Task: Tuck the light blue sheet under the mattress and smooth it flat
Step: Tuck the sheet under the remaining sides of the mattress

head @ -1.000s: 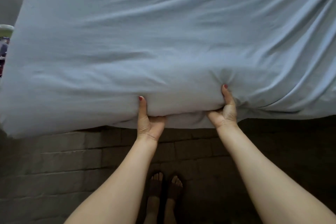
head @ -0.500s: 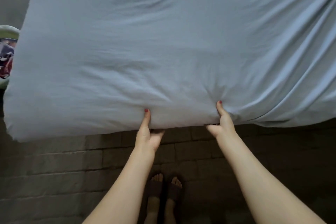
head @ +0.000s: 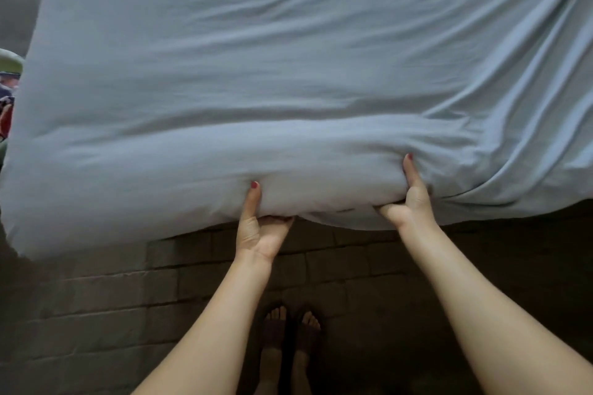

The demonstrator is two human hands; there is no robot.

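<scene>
The light blue sheet [head: 288, 74] covers the mattress and fills the upper part of the view, with long creases running toward the right. At the near edge, my left hand [head: 256, 228] grips the sheet-covered mattress edge, thumb up on the side and fingers curled underneath. My right hand [head: 410, 199] grips the same edge further right, thumb pressed into the fabric, fingers hidden below. The edge between my hands bulges up. To the right of my right hand the sheet hangs loose in folds [head: 529, 189].
Below the mattress runs a dark floor of rectangular tiles [head: 112, 314]. My feet in sandals [head: 288, 340] stand close to the bed. A green and coloured object [head: 8, 83] shows at the left edge beside the mattress corner.
Both hands have curled further under the mattress edge and lifted it, so a thicker bulge of sheet-covered edge shows now. The right hand sits higher than half a second ago.
</scene>
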